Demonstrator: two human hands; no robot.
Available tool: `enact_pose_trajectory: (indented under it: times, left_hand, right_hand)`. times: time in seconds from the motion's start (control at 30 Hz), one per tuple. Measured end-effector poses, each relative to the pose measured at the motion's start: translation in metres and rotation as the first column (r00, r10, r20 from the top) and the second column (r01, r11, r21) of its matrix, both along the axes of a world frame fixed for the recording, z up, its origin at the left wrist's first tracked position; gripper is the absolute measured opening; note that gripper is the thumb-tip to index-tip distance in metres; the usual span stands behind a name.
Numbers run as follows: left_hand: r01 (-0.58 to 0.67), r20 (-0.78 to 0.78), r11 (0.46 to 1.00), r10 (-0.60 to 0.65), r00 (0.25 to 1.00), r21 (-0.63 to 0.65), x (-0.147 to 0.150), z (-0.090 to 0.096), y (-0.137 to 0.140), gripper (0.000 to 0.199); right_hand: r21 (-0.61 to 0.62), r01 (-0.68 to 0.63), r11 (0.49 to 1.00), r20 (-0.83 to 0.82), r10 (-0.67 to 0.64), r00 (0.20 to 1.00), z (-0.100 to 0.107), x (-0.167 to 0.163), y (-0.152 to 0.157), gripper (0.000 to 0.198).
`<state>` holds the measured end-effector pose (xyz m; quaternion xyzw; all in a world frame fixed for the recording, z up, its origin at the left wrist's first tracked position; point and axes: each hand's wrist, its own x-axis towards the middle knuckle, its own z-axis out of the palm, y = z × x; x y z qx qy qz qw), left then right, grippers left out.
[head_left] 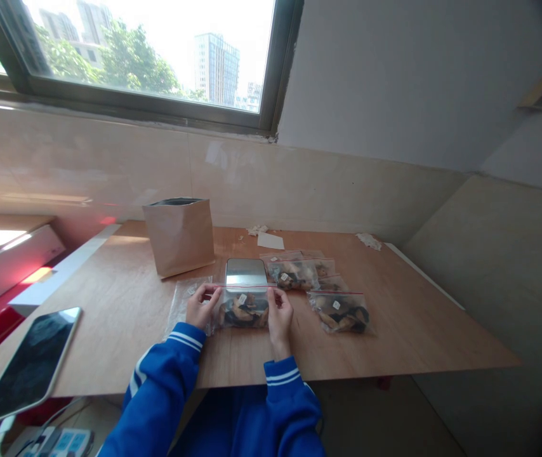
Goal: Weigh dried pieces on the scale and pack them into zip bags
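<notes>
Both hands pinch the top edge of a clear zip bag with brown and dark dried pieces inside and a small white label. My left hand is closed on its upper left corner. At the upper right corner, my right hand is closed too. Just behind the bag lies a flat scale with a shiny metal top, partly covered by the bag. Flat clear plastic bags lie beside and under my left hand. To the right of my right hand rests another filled zip bag.
Several more filled zip bags lie behind on the right. An open brown paper bag stands at the back left. A charging tablet or phone sits at the left front edge. White paper and crumpled tissue lie near the wall.
</notes>
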<state>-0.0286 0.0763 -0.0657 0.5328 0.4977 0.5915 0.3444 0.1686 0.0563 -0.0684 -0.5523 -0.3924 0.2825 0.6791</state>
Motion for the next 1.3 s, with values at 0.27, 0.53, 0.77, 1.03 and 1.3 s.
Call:
enact_pose_trajectory:
  times: [0.27,0.53,0.77,1.03,1.3]
  left_hand:
    - [0.053,-0.021,0.999,-0.052,0.998,0.014,-0.001,0.001,0.001,0.031]
    - [0.052,-0.032,0.999,-0.052,0.998,0.003,0.0,0.003,0.001,0.028]
    - [0.002,-0.05,1.0,-0.001,0.999,0.026,0.0,0.006,-0.001,0.027]
    - [0.078,-0.009,0.996,-0.079,0.997,-0.04,0.002,0.008,-0.004,0.033]
    - [0.08,-0.035,0.997,-0.081,0.996,-0.009,0.004,0.016,-0.007,0.033]
  right_hand:
    - [0.016,-0.109,0.994,-0.061,0.109,0.992,0.005,-0.004,-0.002,0.04]
    - [0.012,-0.17,0.985,-0.032,0.17,0.985,0.004,-0.004,-0.001,0.037]
    - [0.005,-0.168,0.986,-0.073,0.167,0.983,0.0,-0.002,0.002,0.039]
    - [-0.018,-0.251,0.968,-0.078,0.248,0.965,0.009,-0.009,-0.004,0.04]
    - [-0.028,-0.226,0.974,-0.05,0.225,0.973,0.011,-0.01,-0.006,0.037]
